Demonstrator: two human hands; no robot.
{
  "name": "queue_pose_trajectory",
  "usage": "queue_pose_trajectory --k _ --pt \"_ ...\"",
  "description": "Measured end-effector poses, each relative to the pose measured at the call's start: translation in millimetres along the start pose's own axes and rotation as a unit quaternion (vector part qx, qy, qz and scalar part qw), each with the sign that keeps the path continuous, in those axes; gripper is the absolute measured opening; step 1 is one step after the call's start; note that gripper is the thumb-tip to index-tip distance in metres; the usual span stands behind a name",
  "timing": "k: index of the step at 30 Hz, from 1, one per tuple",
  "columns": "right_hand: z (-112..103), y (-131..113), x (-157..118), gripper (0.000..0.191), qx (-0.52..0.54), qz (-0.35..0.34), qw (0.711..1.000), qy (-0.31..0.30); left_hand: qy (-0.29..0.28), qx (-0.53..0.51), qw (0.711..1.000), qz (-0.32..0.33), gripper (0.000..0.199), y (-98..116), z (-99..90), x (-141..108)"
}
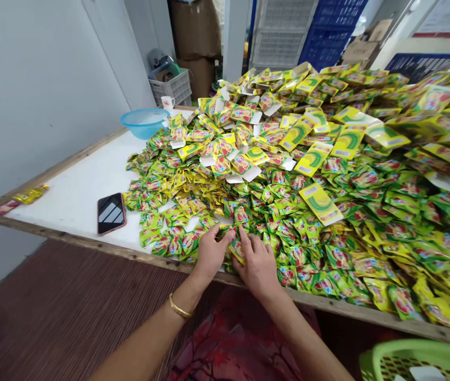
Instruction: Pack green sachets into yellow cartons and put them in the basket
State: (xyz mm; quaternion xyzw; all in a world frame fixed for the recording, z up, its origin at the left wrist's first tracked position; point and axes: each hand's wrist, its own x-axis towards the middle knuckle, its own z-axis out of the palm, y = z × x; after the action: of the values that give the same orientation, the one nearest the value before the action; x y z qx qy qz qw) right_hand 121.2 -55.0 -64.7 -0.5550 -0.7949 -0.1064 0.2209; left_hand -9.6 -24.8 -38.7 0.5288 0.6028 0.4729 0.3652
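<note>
My left hand (211, 253) is at the table's front edge, its thumb and fingers closed at a small green and yellow packet (237, 251) with a red fruit print. From the other side my right hand (260, 265) holds the same packet, fingers bent over it and thumb below. Part of the packet is hidden by my fingers. All around both hands lie loose green packets (338, 257) of the same look. Behind them, yellow packets (205, 189) form a patch. A flat yellow carton (320, 203) rests on the packets to the right.
Many yellow cartons (308, 135) are heaped at the back. A phone (111, 213) lies on the white tabletop (70, 198), left of the packets. Farther back are a blue basket (145, 124) and a mug (167, 102). A green basket (419, 352) stands below the wooden edge (352, 312).
</note>
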Motion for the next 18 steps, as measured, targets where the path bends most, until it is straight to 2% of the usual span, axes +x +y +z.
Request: queue_pose_trajectory --k 4,8,14,18 --pt "3 3 -1 0.062 0.016 -0.009 1.000 0.023 -0.027 0.037 0.999 0.010 0.016 2 -7.2 8" --pt "6 6 -2 0.063 0.049 -0.011 0.998 0.038 -0.097 0.064 0.992 0.043 0.021 8 -21.9 15" --pt "5 6 -4 0.066 0.054 -0.055 0.997 0.032 -0.274 0.175 0.942 0.086 0.021 20 -33.2 29" --pt "2 6 -4 0.067 0.051 -0.075 0.995 0.033 -0.316 0.207 0.918 0.123 0.015 32 -31.2 39"
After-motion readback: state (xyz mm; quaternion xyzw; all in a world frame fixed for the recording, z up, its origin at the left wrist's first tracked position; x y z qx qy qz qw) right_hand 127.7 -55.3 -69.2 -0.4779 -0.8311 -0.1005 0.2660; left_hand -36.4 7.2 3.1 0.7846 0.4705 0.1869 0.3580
